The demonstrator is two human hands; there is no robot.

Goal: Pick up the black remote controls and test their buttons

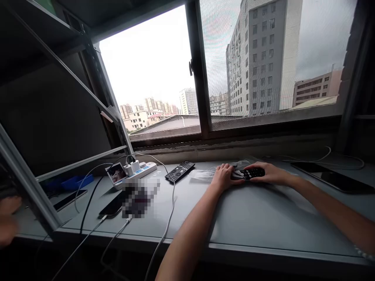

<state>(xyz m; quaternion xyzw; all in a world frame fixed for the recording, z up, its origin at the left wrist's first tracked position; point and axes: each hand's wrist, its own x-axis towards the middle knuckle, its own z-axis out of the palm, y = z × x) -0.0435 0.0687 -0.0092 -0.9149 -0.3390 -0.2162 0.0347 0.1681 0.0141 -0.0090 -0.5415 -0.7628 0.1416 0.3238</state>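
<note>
A black remote control (252,173) with light button markings lies on or just over the grey desk, between my two hands. My right hand (268,174) grips its right end, the thumb along the near edge and the fingers along the far edge. At the left end, my left hand (224,177) is closed around it, its thumb stretched along the near side. A pale, shiny strip (238,174) shows beside the left fingers; whether it is plastic film I cannot tell. Clear crumpled plastic bags (202,175) lie to the left of and behind my hands.
A second black remote (180,171) lies left, crossed by a white cable (172,199). Further left are a white power strip (146,170), a phone (113,205) and a photo card (116,173). A tablet (334,177) lies right. Another person's hand (8,220) is blurred at far left.
</note>
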